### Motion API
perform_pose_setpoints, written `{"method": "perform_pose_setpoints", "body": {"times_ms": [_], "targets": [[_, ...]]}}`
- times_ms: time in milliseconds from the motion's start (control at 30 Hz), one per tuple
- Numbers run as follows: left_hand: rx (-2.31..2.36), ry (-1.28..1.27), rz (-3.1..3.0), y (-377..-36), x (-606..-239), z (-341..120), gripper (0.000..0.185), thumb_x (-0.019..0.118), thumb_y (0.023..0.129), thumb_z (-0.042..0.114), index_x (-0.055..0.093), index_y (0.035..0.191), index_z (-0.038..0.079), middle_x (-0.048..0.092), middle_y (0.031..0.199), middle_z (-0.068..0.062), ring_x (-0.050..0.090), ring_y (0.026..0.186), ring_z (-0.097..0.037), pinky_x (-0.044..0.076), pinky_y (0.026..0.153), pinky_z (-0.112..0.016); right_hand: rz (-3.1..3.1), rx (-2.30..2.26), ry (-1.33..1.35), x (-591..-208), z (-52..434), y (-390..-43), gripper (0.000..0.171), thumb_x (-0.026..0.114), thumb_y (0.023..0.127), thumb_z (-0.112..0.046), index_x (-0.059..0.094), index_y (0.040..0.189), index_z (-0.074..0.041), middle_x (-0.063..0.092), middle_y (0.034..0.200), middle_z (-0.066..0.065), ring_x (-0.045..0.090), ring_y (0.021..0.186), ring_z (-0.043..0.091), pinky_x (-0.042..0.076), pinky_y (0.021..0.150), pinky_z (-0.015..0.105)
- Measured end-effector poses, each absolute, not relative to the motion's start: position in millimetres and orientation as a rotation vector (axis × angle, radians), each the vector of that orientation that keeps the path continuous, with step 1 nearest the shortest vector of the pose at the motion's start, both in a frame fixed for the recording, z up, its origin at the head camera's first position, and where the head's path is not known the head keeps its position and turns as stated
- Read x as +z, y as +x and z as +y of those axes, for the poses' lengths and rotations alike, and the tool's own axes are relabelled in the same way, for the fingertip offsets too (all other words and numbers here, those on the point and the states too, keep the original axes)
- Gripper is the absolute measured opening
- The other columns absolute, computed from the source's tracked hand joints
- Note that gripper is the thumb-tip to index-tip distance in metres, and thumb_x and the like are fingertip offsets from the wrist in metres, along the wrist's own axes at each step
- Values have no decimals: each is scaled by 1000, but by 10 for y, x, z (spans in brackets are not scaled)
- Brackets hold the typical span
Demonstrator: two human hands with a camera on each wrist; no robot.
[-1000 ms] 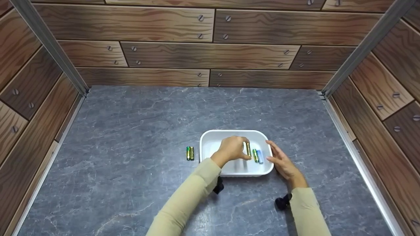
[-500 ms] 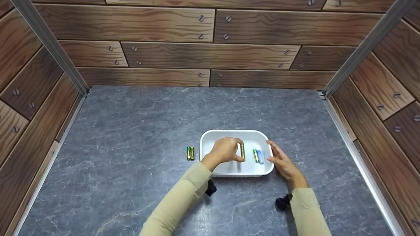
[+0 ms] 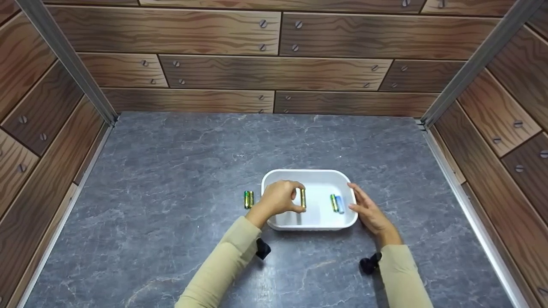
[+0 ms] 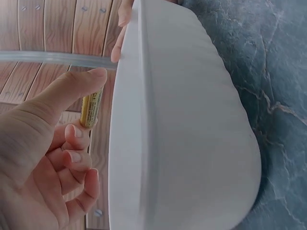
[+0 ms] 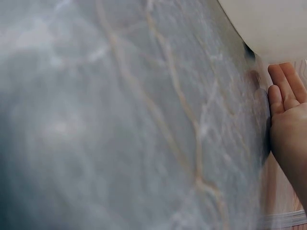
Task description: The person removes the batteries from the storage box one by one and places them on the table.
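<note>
No legible txt on battery (image 4: pixel 90 109).

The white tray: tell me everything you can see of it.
The white tray is a shallow rectangular dish with rounded corners and a raised rim, looking like smooth plastic. It sits flat on the grey marbled table. Inside, by its right wall, lie a green battery and a blue battery side by side. The left hand pinches a gold battery above its floor. The right hand, fingers straight, rests against its right outer wall.
</note>
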State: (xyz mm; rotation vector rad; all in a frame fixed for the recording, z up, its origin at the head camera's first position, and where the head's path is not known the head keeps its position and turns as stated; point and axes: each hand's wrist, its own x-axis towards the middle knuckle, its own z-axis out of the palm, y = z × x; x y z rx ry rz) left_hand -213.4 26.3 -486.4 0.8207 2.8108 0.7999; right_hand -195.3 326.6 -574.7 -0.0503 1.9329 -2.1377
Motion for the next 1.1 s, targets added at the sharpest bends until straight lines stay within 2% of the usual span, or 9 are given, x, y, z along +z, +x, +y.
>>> {"method": "perform_pose_setpoints", "body": {"times_ms": [233, 467, 700, 900, 1100], "targets": [[859, 796, 2784, -2102, -4898, 131, 54, 84, 70, 34, 68, 117, 14, 48, 69, 7, 36, 62, -5, 28, 57, -19, 1923, -2144, -56, -5748, 3270, -1959, 65, 52, 90, 7, 28, 149, -6, 49, 130, -30, 46, 121, -10, 39, 98, 11], [882, 773, 2775, -2071, -4914, 3, 55, 83, 71, 39, 67, 119, 17, 58, 74, -1, 35, 60, -6, 28, 56, -20, 1916, -2162, -77, -5761, 3281, -1952, 63, 52, 89, 7, 30, 147, -7, 50, 131, -28, 47, 122, -9, 39, 99, 11], [942, 752, 2771, -2051, -4928, -121, 54, 84, 71, 34, 67, 119, 15, 60, 75, -4, 34, 59, -7, 27, 56, -20, 1922, -2146, -55, -5751, 3275, -1960, 66, 52, 89, 7, 27, 149, -6, 47, 132, -28, 45, 122, -11, 38, 99, 11], [971, 742, 2766, -2047, -4950, -215, 55, 85, 68, 32, 68, 118, 15, 54, 71, 3, 37, 61, -8, 29, 56, -21, 1938, -2107, -86, -5745, 3277, -1951, 68, 52, 90, 5, 21, 151, -4, 41, 136, -23, 43, 124, -9, 38, 99, 12], [1010, 702, 2762, -2046, -4951, -295, 54, 85, 68, 29, 68, 118, 14, 55, 72, 2, 38, 62, -8, 29, 56, -21, 1927, -2131, -99, -5751, 3273, -1939, 67, 51, 90, 6, 23, 150, -3, 45, 136, -23, 45, 123, -7, 38, 99, 12]]}}
